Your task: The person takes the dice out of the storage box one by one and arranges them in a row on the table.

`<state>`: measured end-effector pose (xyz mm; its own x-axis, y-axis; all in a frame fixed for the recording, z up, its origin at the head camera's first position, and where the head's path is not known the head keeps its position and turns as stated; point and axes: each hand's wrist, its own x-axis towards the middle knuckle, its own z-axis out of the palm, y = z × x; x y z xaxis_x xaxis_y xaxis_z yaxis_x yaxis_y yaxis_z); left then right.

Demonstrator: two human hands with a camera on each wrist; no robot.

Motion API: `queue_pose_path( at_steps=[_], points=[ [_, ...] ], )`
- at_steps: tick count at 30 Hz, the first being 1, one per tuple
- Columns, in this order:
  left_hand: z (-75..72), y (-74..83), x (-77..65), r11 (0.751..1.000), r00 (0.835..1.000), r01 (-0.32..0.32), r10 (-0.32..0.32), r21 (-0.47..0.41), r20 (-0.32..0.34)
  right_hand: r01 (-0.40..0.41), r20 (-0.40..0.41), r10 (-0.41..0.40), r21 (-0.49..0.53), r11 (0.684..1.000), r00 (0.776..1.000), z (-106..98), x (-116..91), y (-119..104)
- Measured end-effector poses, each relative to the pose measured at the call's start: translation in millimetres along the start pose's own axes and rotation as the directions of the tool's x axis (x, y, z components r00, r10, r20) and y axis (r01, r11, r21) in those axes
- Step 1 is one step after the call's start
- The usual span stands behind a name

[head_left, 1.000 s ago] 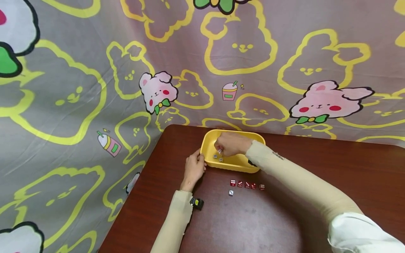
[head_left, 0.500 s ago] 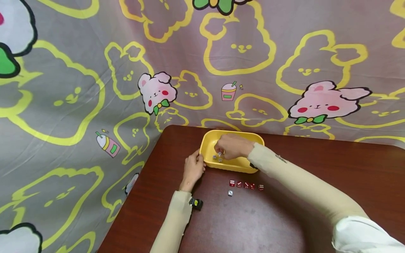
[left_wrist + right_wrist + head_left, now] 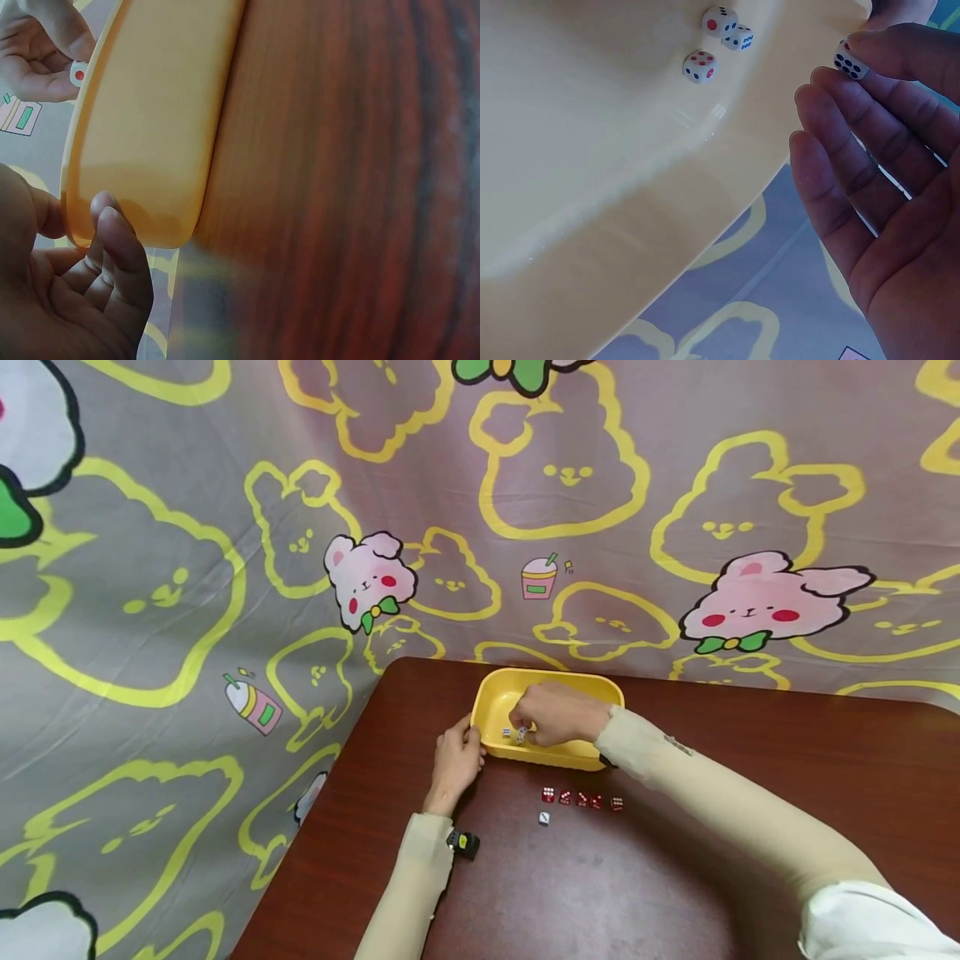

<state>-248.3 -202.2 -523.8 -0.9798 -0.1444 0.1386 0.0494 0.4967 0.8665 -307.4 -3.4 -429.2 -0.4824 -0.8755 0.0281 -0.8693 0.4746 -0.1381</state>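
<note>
A yellow plastic tray point(image 3: 558, 760) stands near the back of the table. My left hand point(image 3: 458, 762) grips its near left corner, thumb at the rim and fingers curled against the outside wall in the left wrist view. Inside the tray's outline in the head view, my right hand point(image 3: 558, 714) pinches a white die point(image 3: 851, 61) between thumb and index finger; its other fingers are spread loosely. That die shows a black-dotted face in the right wrist view. Close by on the tray floor lie three white dice point(image 3: 700, 67) with red and dark dots.
In front of the tray, several red dice point(image 3: 566, 797) form a row on the brown table point(image 3: 600, 877). One white die point(image 3: 543, 818) sits just nearer than the row's left end. A patterned cloth point(image 3: 435, 468) hangs behind and to the left.
My right hand has moved slightly down toward the tray's near wall with the die pinched. The left hand keeps its grip on the corner; the dice on the table stay put.
</note>
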Motion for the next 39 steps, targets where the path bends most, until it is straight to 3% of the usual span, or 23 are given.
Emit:
queue_pose_path(
  at_steps=[11, 39],
  points=[
    [0.2, -0.8, 0.3, 1.000, 1.000, -0.011, 0.011, 0.011, -0.003, 0.041, -0.017, -0.042, -0.054, 0.998, 0.999, -1.4, -8.9, -7.4],
    [0.4, 2.1, -0.3, 1.000, 1.000, 0.002, -0.002, -0.007, 0.000, 0.068, -0.077, -0.069, -0.019, 0.998, 0.995, 9.0, -44.3, -27.9]
  ],
)
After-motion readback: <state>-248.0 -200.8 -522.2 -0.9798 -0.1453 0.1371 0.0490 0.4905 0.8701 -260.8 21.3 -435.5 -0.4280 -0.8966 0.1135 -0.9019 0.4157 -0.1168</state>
